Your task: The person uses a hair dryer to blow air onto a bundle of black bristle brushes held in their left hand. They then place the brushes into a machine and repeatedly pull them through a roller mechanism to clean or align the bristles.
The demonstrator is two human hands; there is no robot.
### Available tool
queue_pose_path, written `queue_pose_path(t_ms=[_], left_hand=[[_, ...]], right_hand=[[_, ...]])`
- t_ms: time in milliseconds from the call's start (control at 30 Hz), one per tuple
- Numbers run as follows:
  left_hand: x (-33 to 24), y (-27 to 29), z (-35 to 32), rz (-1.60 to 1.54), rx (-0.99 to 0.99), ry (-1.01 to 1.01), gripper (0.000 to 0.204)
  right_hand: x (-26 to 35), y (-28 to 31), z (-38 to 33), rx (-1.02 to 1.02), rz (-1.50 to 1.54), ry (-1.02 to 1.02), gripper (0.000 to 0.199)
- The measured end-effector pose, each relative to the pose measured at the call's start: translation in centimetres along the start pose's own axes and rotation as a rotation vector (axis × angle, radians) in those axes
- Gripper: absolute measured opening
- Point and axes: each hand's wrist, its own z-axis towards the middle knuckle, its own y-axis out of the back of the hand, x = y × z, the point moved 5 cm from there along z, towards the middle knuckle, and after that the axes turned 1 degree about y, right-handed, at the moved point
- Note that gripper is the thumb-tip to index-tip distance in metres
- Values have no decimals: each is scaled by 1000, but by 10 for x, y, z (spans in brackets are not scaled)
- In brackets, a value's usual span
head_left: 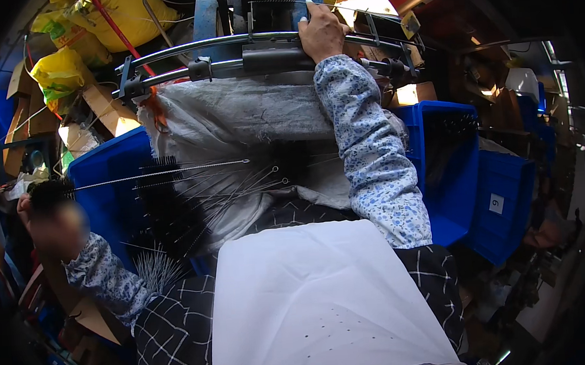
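At the far left, my left hand [46,225] is raised and closed round the bristle end of a black wire brush [52,193]. Its twisted wire stem points right across my lap and ends in a small loop. Part of this hand is blurred. My right hand [323,34] reaches forward to the machine [210,19], its fingers bent at a thin wire [369,11] that runs across the top; the fingertips seem to pinch it. Between my arms, more black brushes [165,205] with looped wire stems lie on a whitish woven sheet [233,105].
Metal rods [223,66] cross in front of the machine. A blue bin [101,162] stands left, and blue bins [451,164] stand right. Yellow sacks [61,73] and cardboard pieces [108,110] crowd the back left. A white sheet [299,277] covers my checked lap.
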Motion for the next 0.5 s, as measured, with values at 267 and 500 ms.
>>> queue_pose_path(t_ms=[267,500], left_hand=[[4,-71,-36,-241,115,165,17],[10,-100,-43,-334,340,145,17]], right_hand=[[47,-10,-3,40,-5,-5,37],[36,-5,-2,4,-57,58,29]])
